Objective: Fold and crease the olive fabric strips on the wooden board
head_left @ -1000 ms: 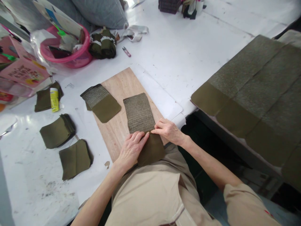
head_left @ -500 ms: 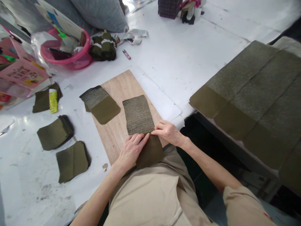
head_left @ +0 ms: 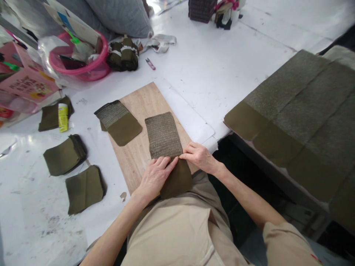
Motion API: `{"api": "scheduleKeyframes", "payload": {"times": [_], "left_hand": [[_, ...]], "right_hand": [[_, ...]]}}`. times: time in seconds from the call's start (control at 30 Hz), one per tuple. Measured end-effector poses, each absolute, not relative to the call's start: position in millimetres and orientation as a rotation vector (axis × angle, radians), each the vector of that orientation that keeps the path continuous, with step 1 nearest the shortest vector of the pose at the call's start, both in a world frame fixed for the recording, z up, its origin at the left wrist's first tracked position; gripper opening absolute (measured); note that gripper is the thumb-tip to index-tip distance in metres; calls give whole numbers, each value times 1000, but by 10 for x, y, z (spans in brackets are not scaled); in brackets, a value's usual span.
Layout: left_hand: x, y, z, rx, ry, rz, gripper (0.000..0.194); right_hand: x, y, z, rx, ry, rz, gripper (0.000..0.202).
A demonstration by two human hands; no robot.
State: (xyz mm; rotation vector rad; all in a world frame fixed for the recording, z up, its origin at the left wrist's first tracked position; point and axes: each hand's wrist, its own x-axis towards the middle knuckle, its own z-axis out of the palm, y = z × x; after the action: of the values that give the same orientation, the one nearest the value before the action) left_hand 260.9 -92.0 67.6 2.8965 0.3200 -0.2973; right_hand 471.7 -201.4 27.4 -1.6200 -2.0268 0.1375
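A: Olive cloth, two layers: your left hand (head_left: 154,176) lies flat, fingers spread and pressing on the plain flap (head_left: 177,181), and your right hand (head_left: 200,157) presses its bunched fingertips on the seam where that flap meets the ribbed panel (head_left: 163,136). Neither hand grips anything; both only bear down. The piece lies on the board (head_left: 144,99), at 6 o'clock on it, with the flap hanging over the near edge toward your lap.

B: What could go wrong from here?

A: In my judgement, the overhanging flap may drag the piece off the board if your pressure eases. Uneven pressure from the two hands could also skew the flap against the panel, so that the seam sets crooked.

B: And the count?

A: One piece under your hands. One joined piece (head_left: 118,122) at 10 o'clock from it, also on the board. Three stacks of plain cloth on the table (head_left: 222,62): one (head_left: 64,156) at 9 o'clock, one (head_left: 84,188) at 8 o'clock, and one (head_left: 50,117) further out at 10 o'clock, under a single yellow tube (head_left: 63,117). One tied bundle (head_left: 122,54) at 11 o'clock, beside one pink basin (head_left: 91,70). One snipper (head_left: 150,63) at 12 o'clock. At 3 o'clock, a row of pieces (head_left: 294,114) lies overlapped; I cannot tell their number.
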Motion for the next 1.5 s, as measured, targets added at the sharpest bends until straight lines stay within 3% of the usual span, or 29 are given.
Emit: {"api": "scheduleKeyframes", "payload": {"times": [0.33,1.0,1.5], "left_hand": [[2645,-938,713,2926,337,-344,60],[2702,-964,763,2989,331,-399,52],[2732,-1023,664,3110,362,-317,50]], "right_hand": [[4689,-2031,261,-1659,-1804,304,14],[4782,-2058,307,-1623,-2139,96,24],[4650,-2210,232,-1792,-1749,191,30]]}}
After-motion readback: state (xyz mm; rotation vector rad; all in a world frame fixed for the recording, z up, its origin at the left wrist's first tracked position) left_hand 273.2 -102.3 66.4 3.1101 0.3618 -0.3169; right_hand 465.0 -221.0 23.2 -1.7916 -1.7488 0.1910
